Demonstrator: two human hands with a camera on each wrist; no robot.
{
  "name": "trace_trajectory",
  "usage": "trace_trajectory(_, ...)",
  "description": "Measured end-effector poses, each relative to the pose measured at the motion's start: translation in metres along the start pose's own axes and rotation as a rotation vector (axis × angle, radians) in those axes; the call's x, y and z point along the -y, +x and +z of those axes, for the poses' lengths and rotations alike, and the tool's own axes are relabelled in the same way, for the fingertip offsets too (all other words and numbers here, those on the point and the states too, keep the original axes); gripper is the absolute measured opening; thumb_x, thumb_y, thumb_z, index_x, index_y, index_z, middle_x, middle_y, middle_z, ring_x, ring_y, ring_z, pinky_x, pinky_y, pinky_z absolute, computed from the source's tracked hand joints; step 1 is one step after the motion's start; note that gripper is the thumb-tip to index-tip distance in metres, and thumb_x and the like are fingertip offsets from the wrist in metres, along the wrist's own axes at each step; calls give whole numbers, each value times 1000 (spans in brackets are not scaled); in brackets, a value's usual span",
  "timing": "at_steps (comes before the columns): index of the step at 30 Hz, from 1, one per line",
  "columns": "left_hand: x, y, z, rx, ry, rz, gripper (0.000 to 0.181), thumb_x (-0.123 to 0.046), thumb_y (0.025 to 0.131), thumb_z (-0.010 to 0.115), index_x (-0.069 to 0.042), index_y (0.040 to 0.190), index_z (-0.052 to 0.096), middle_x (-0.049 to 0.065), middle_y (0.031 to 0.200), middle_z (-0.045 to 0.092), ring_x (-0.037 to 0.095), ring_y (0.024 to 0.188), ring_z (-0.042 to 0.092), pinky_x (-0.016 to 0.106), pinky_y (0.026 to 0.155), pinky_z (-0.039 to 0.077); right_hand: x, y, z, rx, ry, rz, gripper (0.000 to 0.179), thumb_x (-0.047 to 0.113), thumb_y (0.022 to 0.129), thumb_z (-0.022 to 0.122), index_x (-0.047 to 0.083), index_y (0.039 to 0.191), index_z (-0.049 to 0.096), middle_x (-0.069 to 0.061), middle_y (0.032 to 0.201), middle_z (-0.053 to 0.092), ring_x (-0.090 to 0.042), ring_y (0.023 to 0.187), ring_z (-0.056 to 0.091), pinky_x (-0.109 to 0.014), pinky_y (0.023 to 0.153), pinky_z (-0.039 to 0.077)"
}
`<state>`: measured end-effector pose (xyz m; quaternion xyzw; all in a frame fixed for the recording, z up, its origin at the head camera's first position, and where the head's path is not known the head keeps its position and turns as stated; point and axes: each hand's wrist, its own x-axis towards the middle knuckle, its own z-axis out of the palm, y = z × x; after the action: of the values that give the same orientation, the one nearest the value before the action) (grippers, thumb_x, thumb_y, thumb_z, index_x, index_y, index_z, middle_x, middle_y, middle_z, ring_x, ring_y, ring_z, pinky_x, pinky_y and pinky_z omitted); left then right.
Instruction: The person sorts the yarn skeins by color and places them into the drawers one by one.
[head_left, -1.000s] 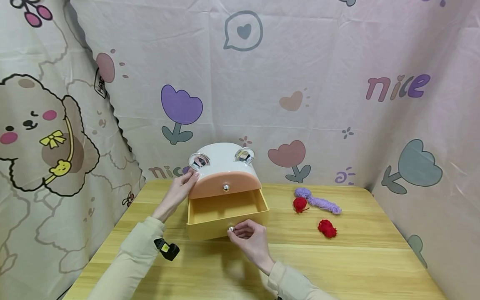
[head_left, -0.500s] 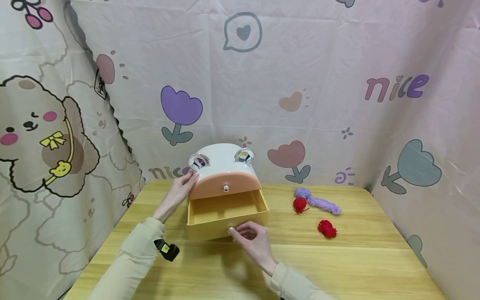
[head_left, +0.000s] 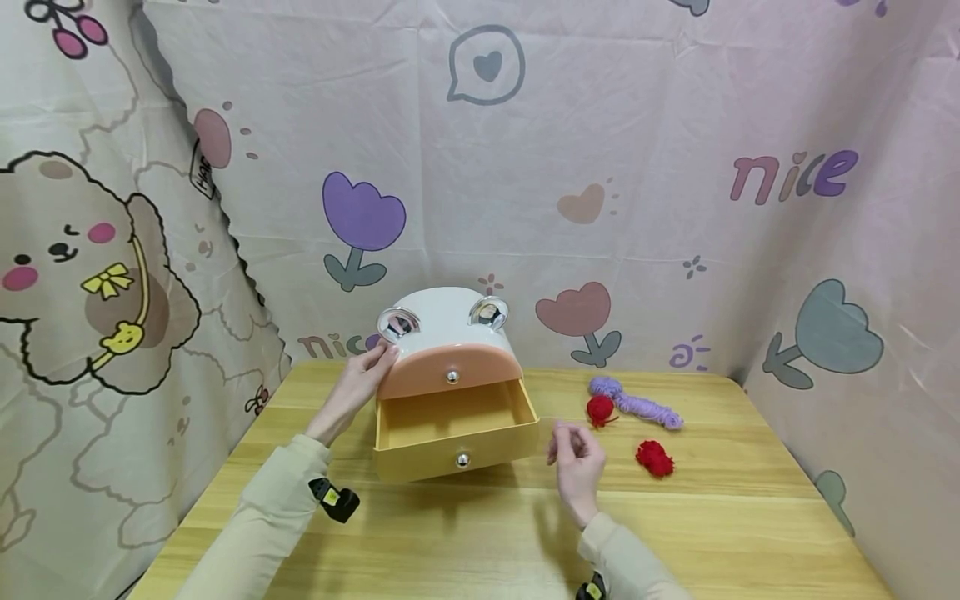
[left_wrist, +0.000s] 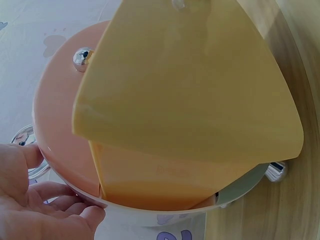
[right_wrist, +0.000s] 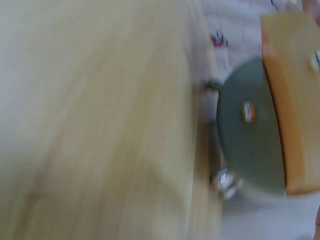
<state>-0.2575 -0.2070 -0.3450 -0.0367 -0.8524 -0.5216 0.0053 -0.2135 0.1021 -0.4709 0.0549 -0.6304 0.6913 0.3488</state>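
A small white drawer box (head_left: 442,312) with two silvery ring-shaped eyes stands at the back of the table. Its yellow middle drawer (head_left: 420,461) is pulled out and bare inside; a round silver knob (head_left: 462,460) sits on the drawer's front. Above it, the peach drawer (head_left: 480,365) is closed. My left hand (head_left: 356,387) holds the box by its left side, close below one eye; in the left wrist view its thumb and fingers grip the edge. My right hand (head_left: 579,471) is off to the drawer's right, fingers loosely bent, with nothing in it. The right wrist view is blurred and also shows a dark green bottom drawer (right_wrist: 250,135).
On the right of the wooden table (head_left: 712,533) lie a purple yarn skein (head_left: 648,410), a red yarn ball (head_left: 600,409) beside it, and a second red yarn bundle (head_left: 655,458) nearer the front. A patterned curtain (head_left: 480,167) hangs behind the table.
My right hand has let go of the yellow drawer's knob and moved right. The left hand, the box and the pulled-out drawer stay as they were.
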Motion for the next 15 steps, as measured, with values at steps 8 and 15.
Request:
trace_trajectory(8, 1, 1, 0, -2, -6, 1, 69, -42, 107, 44, 2, 157, 23, 15, 167, 20, 37, 157, 12, 50, 130, 15, -20, 36, -27, -193, -227, 91, 19, -4, 89, 67, -13, 105, 62, -5, 87, 60, 0, 77, 54, -11, 68, 48)
trace_trajectory(15, 0, 1, 0, 1, 13, -4, 70, -43, 107, 43, 1, 157, 22, 16, 167, 19, 38, 157, 12, 51, 129, 16, -56, 55, -51, -180, -449, 180, 49, 11, 84, 75, -5, 126, 55, -27, 127, 53, -39, 117, 49, -41, 98, 40)
